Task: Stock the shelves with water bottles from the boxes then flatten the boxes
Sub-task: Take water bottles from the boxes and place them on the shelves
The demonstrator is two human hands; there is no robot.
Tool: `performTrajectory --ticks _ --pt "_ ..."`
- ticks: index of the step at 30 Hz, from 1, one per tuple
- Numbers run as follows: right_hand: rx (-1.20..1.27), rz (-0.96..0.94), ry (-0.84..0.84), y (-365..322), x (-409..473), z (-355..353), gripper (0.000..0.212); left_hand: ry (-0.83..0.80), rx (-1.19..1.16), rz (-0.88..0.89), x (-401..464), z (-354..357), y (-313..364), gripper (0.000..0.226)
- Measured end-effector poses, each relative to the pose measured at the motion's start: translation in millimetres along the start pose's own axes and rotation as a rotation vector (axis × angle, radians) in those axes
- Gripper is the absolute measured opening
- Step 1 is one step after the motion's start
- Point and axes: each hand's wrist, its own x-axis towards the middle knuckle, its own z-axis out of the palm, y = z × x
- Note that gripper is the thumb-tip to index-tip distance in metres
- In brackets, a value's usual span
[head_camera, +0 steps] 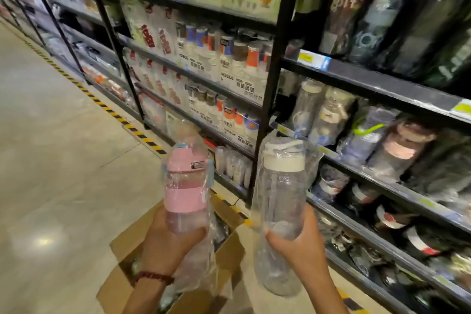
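My left hand [168, 242] grips the base of a pink-lidded water bottle [184, 181] wrapped in clear plastic, held upright. My right hand [300, 239] grips the lower part of a clear bottle with a white lid [281, 186], also in a plastic bag, held upright beside the first. Both bottles are raised in front of the shelves [382, 181]. Below my hands an open cardboard box [122, 285] sits on the floor, with more wrapped bottles dimly visible inside.
Black metal shelving runs along the right, packed with bagged bottles [321, 115] on the near bays and paper-cup packs [229, 69] further left. A yellow-black striped line [102, 104] marks the floor along the shelf base. The tiled aisle floor [51, 160] lies to the left.
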Motion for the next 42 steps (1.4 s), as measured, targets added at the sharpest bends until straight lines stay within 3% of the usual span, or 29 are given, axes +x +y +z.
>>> performTrajectory --ticks 5,10,18,24,30,37,42 --pt "0.0 -0.011 0.199 10 -48 -95 0.074 -0.2 0.015 0.207 -43 67 63 0.047" --pt "-0.043 0.016 0.383 27 -87 -180 0.08 -0.363 -0.015 0.262 -93 148 95 0.076" --pt "-0.101 -0.052 0.63 35 -110 -288 0.077 -0.577 -0.086 0.444 -162 249 167 0.073" --pt "-0.147 -0.089 0.773 23 -78 -340 0.099 -0.652 -0.141 0.6 -155 317 227 0.086" --pt "-0.084 -0.11 0.832 4 -20 -376 0.084 -0.687 -0.16 0.65 -117 372 278 0.082" --pt "-0.05 -0.107 0.923 -13 64 -406 0.066 -0.731 -0.159 0.592 -61 423 323 0.07" --pt "-0.056 -0.116 0.95 -21 115 -420 0.065 -0.809 -0.178 0.556 -24 449 345 0.068"
